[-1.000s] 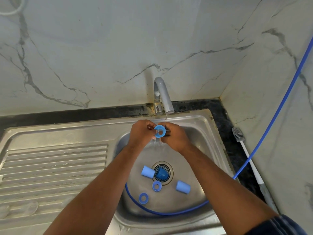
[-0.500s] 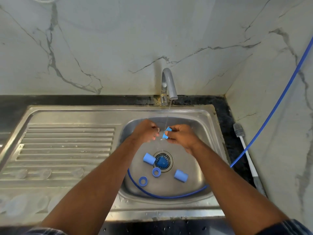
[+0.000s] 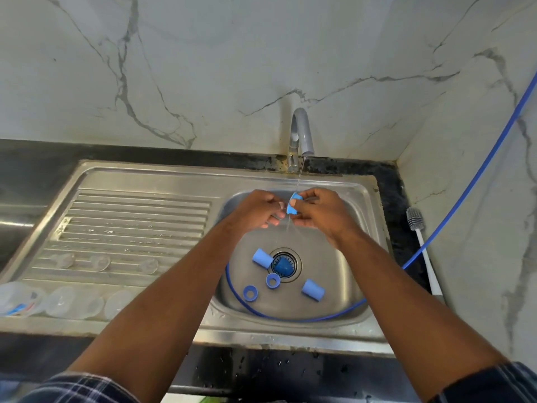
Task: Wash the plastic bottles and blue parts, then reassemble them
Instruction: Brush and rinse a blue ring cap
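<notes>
Over the sink basin [image 3: 343,274], my right hand [image 3: 318,210] pinches a small blue ring part [image 3: 293,205] under a thin stream of water from the tap [image 3: 302,135]. My left hand [image 3: 257,209] is just left of it with curled fingers; whether it touches the part is unclear. On the basin floor lie two blue tubes [image 3: 261,257] [image 3: 313,290] and two blue rings [image 3: 273,280] [image 3: 250,292]. A blue piece [image 3: 282,266] sits in the drain. Clear plastic bottles [image 3: 72,302] lie on the draining board's front edge.
A blue hose [image 3: 465,196] runs from the right wall down into the basin and curls along its front. A white bottle brush [image 3: 421,245] lies on the dark counter to the right. The ribbed draining board [image 3: 130,225] carries small clear caps [image 3: 98,261].
The view has pulled back and tilted down, showing the draining board and bottles. The blue ring has turned from facing me to edge-on in my right fingers, and my left hand has eased off it.
</notes>
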